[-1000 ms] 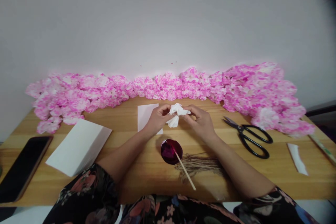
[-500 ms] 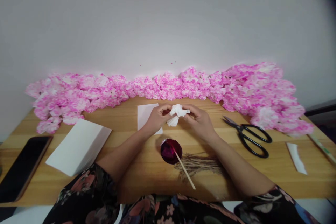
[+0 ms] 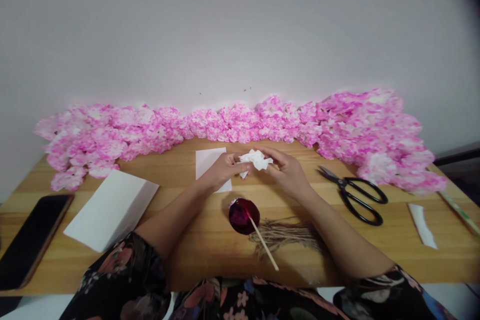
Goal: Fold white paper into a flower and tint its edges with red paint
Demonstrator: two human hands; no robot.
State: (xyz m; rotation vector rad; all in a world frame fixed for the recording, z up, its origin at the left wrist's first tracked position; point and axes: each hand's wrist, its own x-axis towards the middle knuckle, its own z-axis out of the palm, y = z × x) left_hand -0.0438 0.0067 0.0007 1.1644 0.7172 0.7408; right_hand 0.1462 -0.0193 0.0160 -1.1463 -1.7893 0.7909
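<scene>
White tissue (image 3: 258, 159) between hands (image 3: 222, 167), well inside table edges (image 3: 431, 275)

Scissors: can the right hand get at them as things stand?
Probably yes. The scissors lie to the right of the right hand, and nothing seems to block the way. The hand is occupied, though: its grip is on the crumpled white paper, also held by the left hand.

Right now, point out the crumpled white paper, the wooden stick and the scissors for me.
Crumpled white paper (image 3: 258, 160): head view, on its ruffled middle.
Wooden stick (image 3: 263, 243): head view, about midway along its visible shaft.
Scissors (image 3: 341, 183): head view, near the pivot where blades meet handles.
</scene>
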